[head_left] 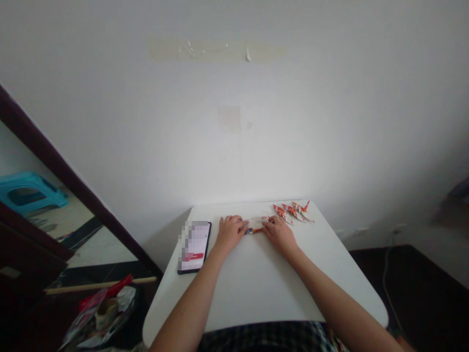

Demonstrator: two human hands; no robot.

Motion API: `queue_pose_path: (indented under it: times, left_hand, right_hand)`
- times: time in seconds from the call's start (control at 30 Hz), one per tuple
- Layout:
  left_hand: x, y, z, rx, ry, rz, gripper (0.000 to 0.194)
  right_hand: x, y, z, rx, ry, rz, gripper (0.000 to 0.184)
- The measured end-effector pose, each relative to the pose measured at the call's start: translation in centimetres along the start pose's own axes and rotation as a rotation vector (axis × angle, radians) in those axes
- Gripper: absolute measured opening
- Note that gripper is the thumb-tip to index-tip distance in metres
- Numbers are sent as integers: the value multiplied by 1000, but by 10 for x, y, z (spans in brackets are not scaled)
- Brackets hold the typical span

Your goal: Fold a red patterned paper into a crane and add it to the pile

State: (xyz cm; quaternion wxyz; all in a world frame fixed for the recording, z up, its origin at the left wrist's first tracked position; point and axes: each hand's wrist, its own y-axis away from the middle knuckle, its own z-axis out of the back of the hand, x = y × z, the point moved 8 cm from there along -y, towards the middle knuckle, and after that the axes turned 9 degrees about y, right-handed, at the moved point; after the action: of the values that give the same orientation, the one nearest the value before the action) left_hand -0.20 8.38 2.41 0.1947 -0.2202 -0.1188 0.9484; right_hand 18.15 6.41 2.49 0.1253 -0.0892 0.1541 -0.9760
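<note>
A small sheet of printed paper [257, 223], white with red and a dark, colourful lower edge that looks folded, lies on the white table [256, 278]. My left hand [230, 233] is at its left end, fingers bent and pressing the paper down. At the right end, my right hand [281, 234] has thumb and fingers closed together on it. My fingers cover both ends. Just beyond my right hand stand several red-and-white folded paper figures [292, 213] with pointed tips, like paper cranes, close together.
A phone [194, 247] with its screen lit lies left of my left forearm. The white wall [234, 161] rises behind the table. Down on the left are a rubbish bin [106, 313] with litter, a wooden stick [144, 280] and a mirror showing a blue stool [31, 190].
</note>
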Motion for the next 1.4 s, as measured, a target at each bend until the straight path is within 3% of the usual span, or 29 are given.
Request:
queue_pose_path:
  times: [1.4]
  left_hand:
    - [0,2,0,-2,20,57,28]
  right_hand:
    - [6,-3,-5,6,51,36,33]
